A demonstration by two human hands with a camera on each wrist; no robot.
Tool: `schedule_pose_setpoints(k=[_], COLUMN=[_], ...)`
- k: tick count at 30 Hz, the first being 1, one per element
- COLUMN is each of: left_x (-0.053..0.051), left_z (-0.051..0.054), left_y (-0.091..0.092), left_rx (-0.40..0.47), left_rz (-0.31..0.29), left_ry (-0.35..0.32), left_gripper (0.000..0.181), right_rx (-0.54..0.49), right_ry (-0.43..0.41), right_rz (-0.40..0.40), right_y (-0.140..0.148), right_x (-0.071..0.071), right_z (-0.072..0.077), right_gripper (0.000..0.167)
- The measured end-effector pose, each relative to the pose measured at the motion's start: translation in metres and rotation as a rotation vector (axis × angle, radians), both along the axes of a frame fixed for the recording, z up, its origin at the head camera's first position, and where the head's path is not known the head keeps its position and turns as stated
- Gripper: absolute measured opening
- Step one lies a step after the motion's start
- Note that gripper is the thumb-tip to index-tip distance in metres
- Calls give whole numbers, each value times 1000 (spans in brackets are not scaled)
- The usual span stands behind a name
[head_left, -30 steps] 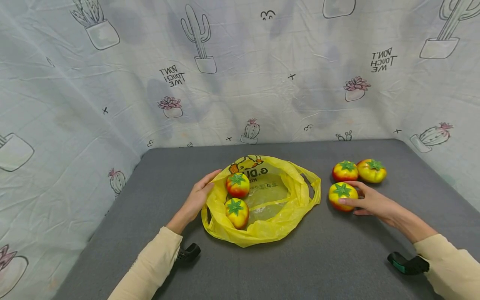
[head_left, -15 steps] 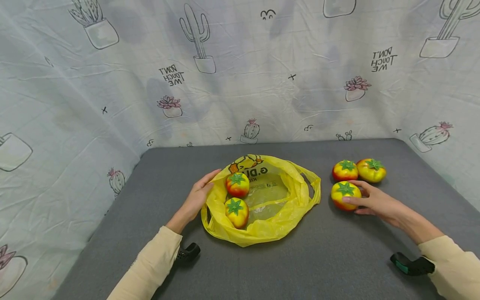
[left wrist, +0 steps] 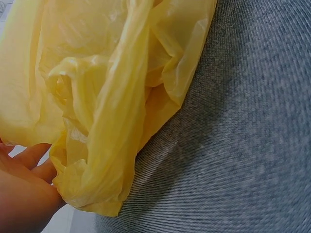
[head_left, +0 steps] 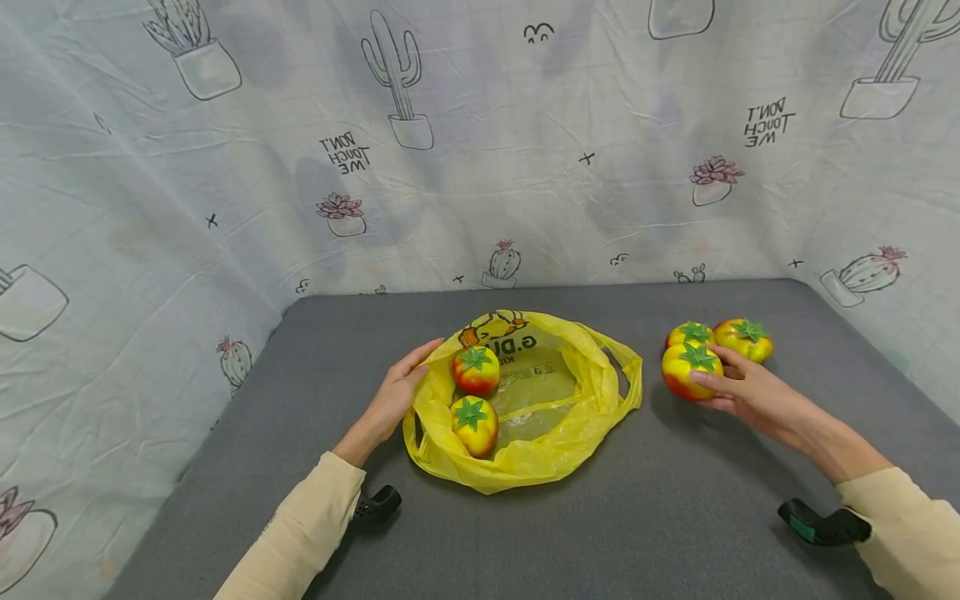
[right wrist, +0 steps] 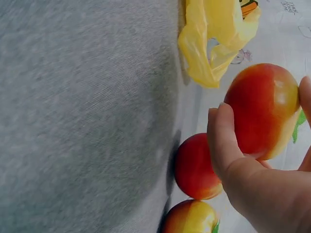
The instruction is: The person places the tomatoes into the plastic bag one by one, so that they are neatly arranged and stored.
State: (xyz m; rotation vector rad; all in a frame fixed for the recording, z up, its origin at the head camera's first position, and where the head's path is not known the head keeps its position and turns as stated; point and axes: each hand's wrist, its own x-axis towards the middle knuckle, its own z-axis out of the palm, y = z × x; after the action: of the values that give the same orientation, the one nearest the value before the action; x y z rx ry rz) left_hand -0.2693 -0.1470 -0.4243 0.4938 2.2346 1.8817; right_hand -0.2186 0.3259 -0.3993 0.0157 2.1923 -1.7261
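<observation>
My right hand (head_left: 757,400) grips a red-and-yellow toy tomato (head_left: 688,375) with a green star-shaped top, thumb on the near side. In the right wrist view this toy tomato (right wrist: 265,109) hangs above the grey cloth, its shadow apart from it. Just behind it sit two more toy tomatoes, one partly hidden (head_left: 686,334) and one yellower (head_left: 738,337). A yellow plastic bag (head_left: 592,392) lies with its mouth spread wide; inside, at its left, are two toy tomatoes (head_left: 476,371). My left hand (head_left: 393,392) rests against the bag's left side, fingers extended along its outside.
Grey cloth (head_left: 600,533) covers the table. A pale curtain (head_left: 480,192) with cactus drawings rises behind and at both sides. The bag's handle loop (head_left: 633,375) reaches toward the right hand. Dark wrist devices (head_left: 823,523) stick out below both forearms.
My right hand has lifted the toy tomato off the cloth, shifting slightly right and away from me, so it now overlaps the one behind. My left hand and the bag stay put.
</observation>
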Motion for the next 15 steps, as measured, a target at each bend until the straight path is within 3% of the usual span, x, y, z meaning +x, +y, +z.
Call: schedule_pose_setpoints(k=[15], left_x=[0], left_z=[0], left_y=[0], left_rx=[0], left_rz=[2], left_ry=[-1], left_gripper=[45], right_rx=[-113], right_ry=[38], right_rz=[-37], right_y=[-28], right_x=[-11], right_z=[9], right_gripper=[87])
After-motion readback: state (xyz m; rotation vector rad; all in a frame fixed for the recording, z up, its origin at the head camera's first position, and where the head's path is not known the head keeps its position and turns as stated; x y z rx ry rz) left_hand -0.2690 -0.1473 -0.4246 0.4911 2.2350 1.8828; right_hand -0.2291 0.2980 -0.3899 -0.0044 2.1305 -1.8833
